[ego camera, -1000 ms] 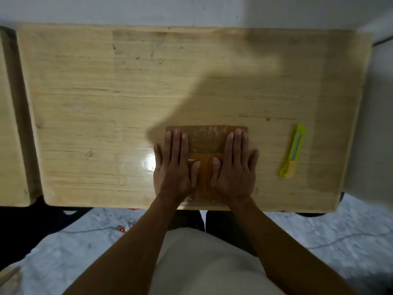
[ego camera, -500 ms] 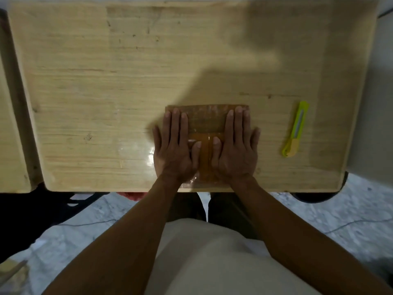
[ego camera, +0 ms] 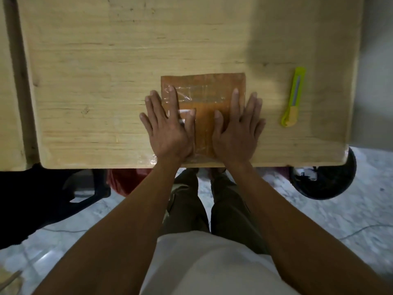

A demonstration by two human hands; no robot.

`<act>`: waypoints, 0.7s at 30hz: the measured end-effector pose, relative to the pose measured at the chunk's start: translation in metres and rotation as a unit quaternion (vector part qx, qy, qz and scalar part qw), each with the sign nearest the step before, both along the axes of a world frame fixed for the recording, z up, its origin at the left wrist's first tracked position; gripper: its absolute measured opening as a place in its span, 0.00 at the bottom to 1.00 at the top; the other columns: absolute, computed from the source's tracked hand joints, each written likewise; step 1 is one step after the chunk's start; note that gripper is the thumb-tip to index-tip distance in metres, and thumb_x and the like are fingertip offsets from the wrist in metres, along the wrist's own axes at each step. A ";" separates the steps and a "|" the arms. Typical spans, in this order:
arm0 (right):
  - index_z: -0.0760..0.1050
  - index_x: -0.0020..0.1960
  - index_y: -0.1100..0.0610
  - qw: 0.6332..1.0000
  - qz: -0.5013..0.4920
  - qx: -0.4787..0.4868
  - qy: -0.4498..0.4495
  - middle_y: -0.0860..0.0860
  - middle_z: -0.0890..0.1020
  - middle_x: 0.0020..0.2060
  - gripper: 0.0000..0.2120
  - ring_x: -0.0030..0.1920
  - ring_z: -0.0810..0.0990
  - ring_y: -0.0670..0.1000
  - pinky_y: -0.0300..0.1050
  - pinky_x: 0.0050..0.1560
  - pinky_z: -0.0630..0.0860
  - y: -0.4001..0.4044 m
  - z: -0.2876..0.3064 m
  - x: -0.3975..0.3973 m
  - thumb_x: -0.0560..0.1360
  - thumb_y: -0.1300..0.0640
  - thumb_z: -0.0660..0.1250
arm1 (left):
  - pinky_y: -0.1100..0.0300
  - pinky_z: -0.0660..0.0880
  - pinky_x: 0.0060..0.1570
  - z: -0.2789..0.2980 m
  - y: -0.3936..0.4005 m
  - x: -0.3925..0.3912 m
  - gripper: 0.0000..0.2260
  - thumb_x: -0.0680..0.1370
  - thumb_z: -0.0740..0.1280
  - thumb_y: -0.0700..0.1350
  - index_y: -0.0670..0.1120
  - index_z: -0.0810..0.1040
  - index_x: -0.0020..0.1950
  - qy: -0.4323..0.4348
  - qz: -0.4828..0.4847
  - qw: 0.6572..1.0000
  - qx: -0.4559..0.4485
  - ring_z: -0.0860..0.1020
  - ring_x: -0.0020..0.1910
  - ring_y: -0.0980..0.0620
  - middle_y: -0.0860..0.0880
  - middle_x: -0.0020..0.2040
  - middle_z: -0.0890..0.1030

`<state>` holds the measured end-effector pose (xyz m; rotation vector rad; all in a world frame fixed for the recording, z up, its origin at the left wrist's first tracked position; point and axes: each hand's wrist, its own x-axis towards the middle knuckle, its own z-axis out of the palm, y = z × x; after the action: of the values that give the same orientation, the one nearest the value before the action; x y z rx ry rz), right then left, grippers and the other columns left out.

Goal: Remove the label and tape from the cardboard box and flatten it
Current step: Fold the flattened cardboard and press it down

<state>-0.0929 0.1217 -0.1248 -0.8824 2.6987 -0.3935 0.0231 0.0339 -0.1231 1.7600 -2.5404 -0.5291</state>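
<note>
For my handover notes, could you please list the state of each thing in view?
Brown cardboard box: flattened on the wooden table, clear tape still on.
Yellow-green utility knife: lying untouched, apart from the box.
Left hand: open, flat on the box.
Right hand: open, flat on the box.

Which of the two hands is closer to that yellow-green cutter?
The right hand. It presses the right side of the flattened cardboard box, the side where the utility knife lies; the left hand presses the far side.

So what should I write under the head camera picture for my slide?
Both hands, left and right, press a taped cardboard box flat on a wooden table, beside a yellow-green utility knife.
</note>
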 end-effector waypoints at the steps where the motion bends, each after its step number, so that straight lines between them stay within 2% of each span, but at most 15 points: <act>1: 0.48 0.80 0.44 1.000 0.000 -0.006 -0.013 0.54 0.53 0.80 0.30 0.80 0.46 0.55 0.64 0.75 0.48 0.002 0.000 0.001 0.82 0.36 0.48 | 0.37 0.45 0.77 0.003 0.001 -0.001 0.29 0.83 0.49 0.63 0.55 0.49 0.82 0.020 0.014 0.999 0.020 0.45 0.81 0.43 0.43 0.82 0.50; 3: 0.50 0.80 0.46 0.999 0.001 -0.028 -0.021 0.52 0.57 0.80 0.29 0.80 0.48 0.54 0.63 0.75 0.48 0.004 0.002 0.002 0.82 0.38 0.50 | 0.36 0.46 0.76 0.011 0.003 -0.001 0.28 0.84 0.52 0.60 0.54 0.52 0.82 0.075 0.024 0.996 0.042 0.49 0.81 0.44 0.43 0.82 0.53; 5: 0.54 0.80 0.48 0.998 -0.004 -0.067 -0.021 0.53 0.62 0.78 0.29 0.80 0.52 0.54 0.62 0.75 0.50 0.005 0.006 0.001 0.82 0.41 0.53 | 0.40 0.56 0.74 0.021 0.001 -0.002 0.27 0.83 0.58 0.56 0.51 0.57 0.81 0.145 0.025 0.988 0.048 0.58 0.77 0.42 0.40 0.78 0.60; 6: 0.55 0.80 0.49 0.995 -0.009 -0.093 -0.037 0.53 0.63 0.78 0.29 0.79 0.53 0.54 0.61 0.75 0.51 0.006 0.008 0.000 0.82 0.43 0.55 | 0.47 0.63 0.72 0.027 0.000 -0.002 0.28 0.82 0.62 0.55 0.51 0.59 0.80 0.177 0.036 0.982 0.057 0.64 0.73 0.44 0.39 0.76 0.64; 7: 0.54 0.80 0.49 0.991 -0.012 -0.114 -0.064 0.54 0.62 0.78 0.29 0.79 0.54 0.53 0.60 0.76 0.52 0.009 0.011 -0.003 0.82 0.43 0.55 | 0.59 0.69 0.68 0.032 -0.001 -0.003 0.29 0.81 0.65 0.55 0.52 0.61 0.80 0.208 0.054 0.974 0.074 0.68 0.69 0.48 0.40 0.74 0.66; 8: 0.52 0.80 0.48 0.988 -0.015 -0.125 -0.094 0.53 0.61 0.78 0.29 0.79 0.53 0.53 0.59 0.76 0.52 0.013 0.014 -0.005 0.82 0.43 0.54 | 0.69 0.71 0.61 0.038 -0.002 -0.004 0.30 0.79 0.68 0.55 0.53 0.63 0.79 0.242 0.079 0.962 0.095 0.72 0.63 0.53 0.42 0.71 0.69; 9: 0.50 0.80 0.46 0.984 -0.021 -0.130 -0.123 0.52 0.59 0.79 0.29 0.79 0.53 0.52 0.58 0.76 0.52 0.016 0.017 -0.008 0.82 0.42 0.53 | 0.74 0.72 0.56 0.045 -0.003 -0.006 0.30 0.77 0.71 0.54 0.53 0.65 0.78 0.283 0.104 0.946 0.120 0.75 0.59 0.59 0.46 0.69 0.72; 11: 0.48 0.79 0.41 0.973 -0.040 -0.144 -0.176 0.49 0.57 0.79 0.27 0.79 0.52 0.49 0.57 0.77 0.53 0.019 0.029 -0.013 0.82 0.41 0.50 | 0.71 0.76 0.54 0.059 0.001 -0.008 0.30 0.76 0.74 0.46 0.47 0.69 0.76 0.385 0.136 0.898 0.165 0.78 0.59 0.66 0.53 0.67 0.75; 12: 0.48 0.79 0.40 0.967 -0.045 -0.156 -0.198 0.48 0.57 0.79 0.26 0.78 0.53 0.48 0.56 0.77 0.54 0.021 0.037 -0.014 0.82 0.41 0.50 | 0.67 0.78 0.56 0.065 0.005 -0.006 0.30 0.75 0.75 0.41 0.44 0.70 0.75 0.424 0.144 0.875 0.181 0.77 0.62 0.65 0.54 0.69 0.75; 14: 0.49 0.78 0.36 0.960 -0.045 -0.160 -0.223 0.48 0.60 0.78 0.26 0.77 0.58 0.50 0.54 0.74 0.60 0.029 0.056 -0.012 0.82 0.39 0.50 | 0.53 0.78 0.61 0.082 0.011 0.002 0.29 0.74 0.74 0.37 0.43 0.71 0.74 0.450 0.149 0.859 0.194 0.76 0.67 0.56 0.52 0.72 0.73; 15: 0.49 0.77 0.34 0.960 -0.046 -0.154 -0.230 0.49 0.63 0.77 0.26 0.75 0.63 0.52 0.53 0.71 0.64 0.035 0.066 -0.011 0.81 0.37 0.51 | 0.48 0.79 0.60 0.092 0.015 0.004 0.29 0.74 0.75 0.37 0.44 0.71 0.74 0.453 0.150 0.855 0.204 0.78 0.66 0.51 0.52 0.73 0.73; 17: 0.49 0.77 0.32 0.957 -0.061 -0.151 -0.241 0.53 0.71 0.72 0.29 0.70 0.70 0.56 0.52 0.67 0.70 0.050 0.085 -0.009 0.79 0.34 0.54 | 0.41 0.82 0.52 0.111 0.022 0.010 0.29 0.75 0.74 0.36 0.47 0.71 0.74 0.448 0.144 0.852 0.229 0.82 0.60 0.42 0.53 0.72 0.74; 18: 0.50 0.77 0.34 0.957 -0.068 -0.158 -0.232 0.55 0.73 0.70 0.30 0.68 0.73 0.57 0.52 0.66 0.72 0.057 0.094 -0.008 0.78 0.34 0.57 | 0.40 0.82 0.50 0.121 0.024 0.011 0.28 0.76 0.74 0.37 0.47 0.71 0.75 0.440 0.131 0.857 0.233 0.82 0.58 0.40 0.51 0.71 0.76; 21: 0.56 0.78 0.39 0.963 -0.115 -0.180 -0.166 0.57 0.79 0.59 0.31 0.61 0.77 0.58 0.50 0.59 0.75 0.075 0.116 0.001 0.77 0.36 0.61 | 0.48 0.84 0.43 0.145 0.032 0.008 0.25 0.77 0.72 0.39 0.46 0.72 0.74 0.382 0.062 0.898 0.211 0.86 0.43 0.47 0.42 0.58 0.84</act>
<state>-0.0916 0.1963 -0.0086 -0.5222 2.4539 -1.0110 0.0313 0.0659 0.0221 1.3679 -1.8291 -1.4976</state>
